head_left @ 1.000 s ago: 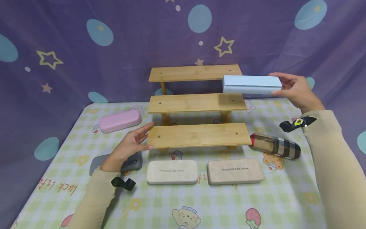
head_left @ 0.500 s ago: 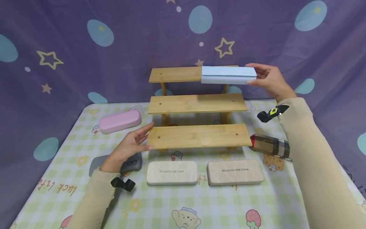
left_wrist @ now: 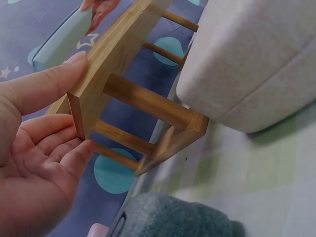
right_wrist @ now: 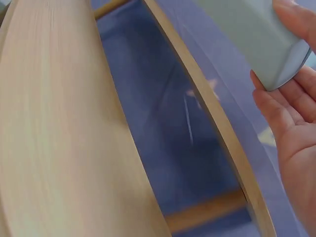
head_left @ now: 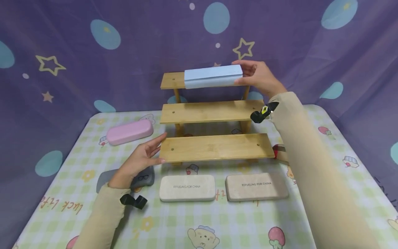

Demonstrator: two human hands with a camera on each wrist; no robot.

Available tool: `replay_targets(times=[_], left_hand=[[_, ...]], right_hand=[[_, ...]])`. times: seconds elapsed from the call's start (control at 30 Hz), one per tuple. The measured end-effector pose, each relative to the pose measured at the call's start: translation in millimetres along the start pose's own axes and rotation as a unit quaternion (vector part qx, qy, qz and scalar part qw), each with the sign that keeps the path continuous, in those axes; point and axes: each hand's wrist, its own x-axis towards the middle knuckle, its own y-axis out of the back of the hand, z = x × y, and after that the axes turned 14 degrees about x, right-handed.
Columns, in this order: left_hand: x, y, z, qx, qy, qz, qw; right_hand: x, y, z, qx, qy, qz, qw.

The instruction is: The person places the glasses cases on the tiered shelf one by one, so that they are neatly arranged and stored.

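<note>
Pale blue case point(head_left: 209, 82), long and straight-edged, is held at the top of a wooden stand point(head_left: 214, 112) toward twelve o'clock. Nearest, on a checked tablecloth point(head_left: 168, 224), a white case point(head_left: 187, 194) lies at six o'clock and a beige case point(head_left: 256, 194) between four and five; a grey case point(head_left: 145, 178), partly covered by the forearm, lies at eight. Just beyond it, also at eight, the left hand point(head_left: 136, 162) pinches the left end of the stand's lowest board point(head_left: 214, 148), thumb on top and fingers beneath, probably to steady it. A plaid case point(head_left: 281, 154), mostly behind the sleeve, shows between three and four; a pink case point(head_left: 130, 132) lies at nine. Farthest, the right hand point(head_left: 260, 76) comes from two o'clock, its grip narrow, thumb on the near side and fingers on the far side of the blue case's right end. The case looks slightly tilted over the top board point(head_left: 172, 80); whether it touches cannot be told. It is likely light and stiff, with smooth faces that may slip and corners that could scuff. An end hold leaves its left end free to dip; gripping nearer the middle, across the long sides, should balance it better.
</note>
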Motion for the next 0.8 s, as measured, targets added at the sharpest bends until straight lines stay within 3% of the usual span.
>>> replay_targets(times=[0.37,0.8], left_hand=[[-2.7,-3.5,1.6,-0.004,-0.001,0.003,1.0000],[-6.7,-3.4,2.7,-0.006,0.005,0.005,1.0000]], right_hand=[[22.3,-44.1,12.8,-0.011,-0.012,-0.011,0.9998],[45.8,-65.6,26.4,-0.037,-0.029,-0.010,0.9988]])
